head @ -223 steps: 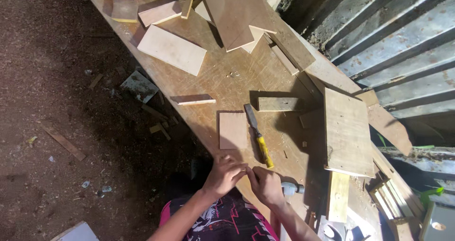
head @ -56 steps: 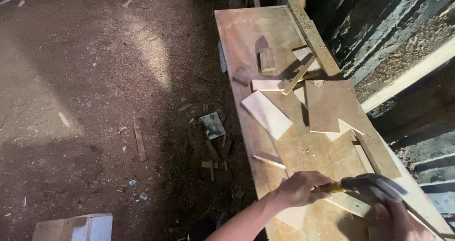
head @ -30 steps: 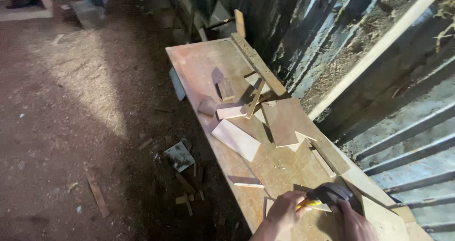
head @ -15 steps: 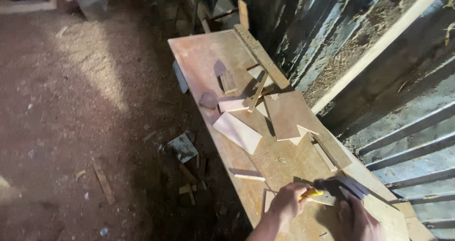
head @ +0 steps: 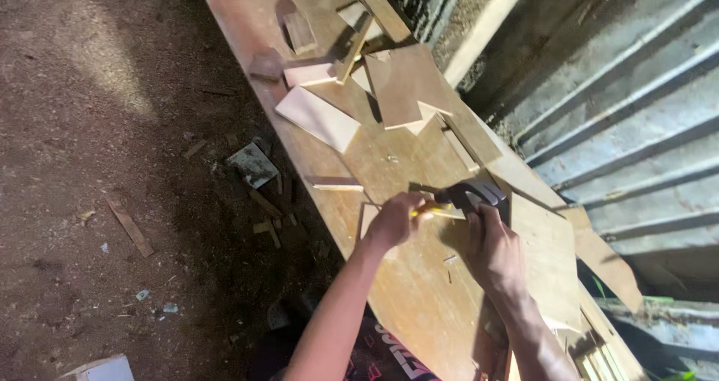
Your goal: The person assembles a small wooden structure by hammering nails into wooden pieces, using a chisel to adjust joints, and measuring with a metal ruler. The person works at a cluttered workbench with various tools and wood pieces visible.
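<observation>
Hands first: your left hand (head: pixel 393 220) is curled in a tight grip around a yellow-handled tool (head: pixel 428 210), probably a chisel, though only a short bit of yellow pokes out past the fingers so you can't really tell. Your right hand (head: pixel 494 250) has its grip wrapped around the handle of a hammer (head: pixel 472 195), whose dark head sits just above and to the right of the yellow tool, very close to it, maybe touching, hard to say. Both hands sit near the middle of the long wooden desk (head: pixel 419 306), over a small pale wood piece (head: pixel 368 218) that peeks out under your left hand. A thin strip (head: pixel 335 184) lies just up the desk from that. Further up there's a pale rectangular board (head: pixel 318 117) lying at an angle, and beside it a bigger brown panel (head: pixel 402 85) with a notched corner, plus a jumble of small offcuts (head: pixel 314 72) near the far end. A big flat sheet (head: pixel 550 257) lies by your right wrist, towards the corrugated metal wall (head: pixel 629 104). Off the desk's left edge, the dirt floor (head: pixel 90 164) has scattered scraps (head: pixel 253 164) and splinters on it.
</observation>
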